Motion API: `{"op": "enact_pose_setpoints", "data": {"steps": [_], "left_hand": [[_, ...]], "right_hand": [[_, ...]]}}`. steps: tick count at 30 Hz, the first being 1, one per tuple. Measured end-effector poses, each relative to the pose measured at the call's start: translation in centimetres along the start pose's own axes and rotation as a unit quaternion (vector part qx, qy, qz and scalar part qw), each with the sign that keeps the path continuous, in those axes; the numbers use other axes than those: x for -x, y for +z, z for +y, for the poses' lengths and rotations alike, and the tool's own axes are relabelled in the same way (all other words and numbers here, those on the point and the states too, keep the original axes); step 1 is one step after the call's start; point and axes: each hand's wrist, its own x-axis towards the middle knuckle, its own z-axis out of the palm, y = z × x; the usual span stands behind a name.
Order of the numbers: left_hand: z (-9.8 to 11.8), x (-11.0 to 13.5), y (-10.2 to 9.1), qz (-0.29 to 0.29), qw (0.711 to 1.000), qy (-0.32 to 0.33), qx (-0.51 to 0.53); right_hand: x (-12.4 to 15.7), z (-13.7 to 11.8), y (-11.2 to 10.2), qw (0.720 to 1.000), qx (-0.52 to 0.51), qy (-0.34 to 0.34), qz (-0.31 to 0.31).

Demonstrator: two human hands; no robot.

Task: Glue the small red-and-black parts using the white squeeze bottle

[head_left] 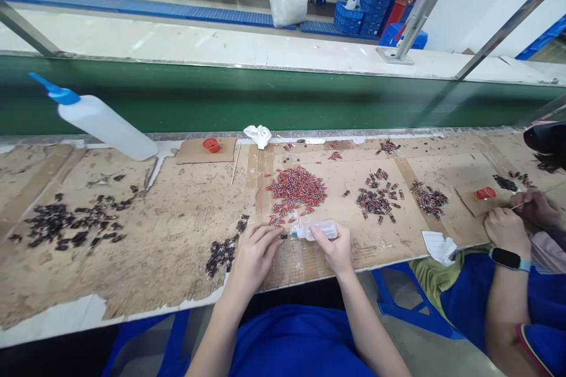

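Note:
My right hand [336, 249] grips a small clear squeeze bottle [319, 230] with a blue tip, nozzle pointing left. The nozzle meets a tiny dark part pinched in the fingers of my left hand [255, 250], just above the cardboard-covered bench [177, 259]. A heap of small red and blue parts [295, 188] lies just beyond my hands. A cluster of dark finished-looking parts [222, 251] sits left of my left hand.
A large white squeeze bottle [104, 121] lies on its side at back left. More dark parts [66, 224] spread at far left, others [378, 197] at right. A red cap [211, 144] and crumpled tissue [259, 135] lie at the back. A co-worker's hands [522, 218] work at right. Green conveyor belt [265, 97] behind.

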Motion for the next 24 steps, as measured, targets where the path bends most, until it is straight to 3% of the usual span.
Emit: {"op": "enact_pose_setpoints", "data": {"steps": [10, 24], "left_hand": [[0.1, 0.1, -0.2, -0.024, 0.995, -0.091, 0.042], [1.0, -0.6, -0.9, -0.023, 0.986, -0.135, 0.09]], "right_hand": [[0.1, 0.1, -0.1, 0.997, 0.07, -0.013, -0.024], [0.2, 0.2, 0.0, 0.996, 0.085, -0.021, -0.021]]}}
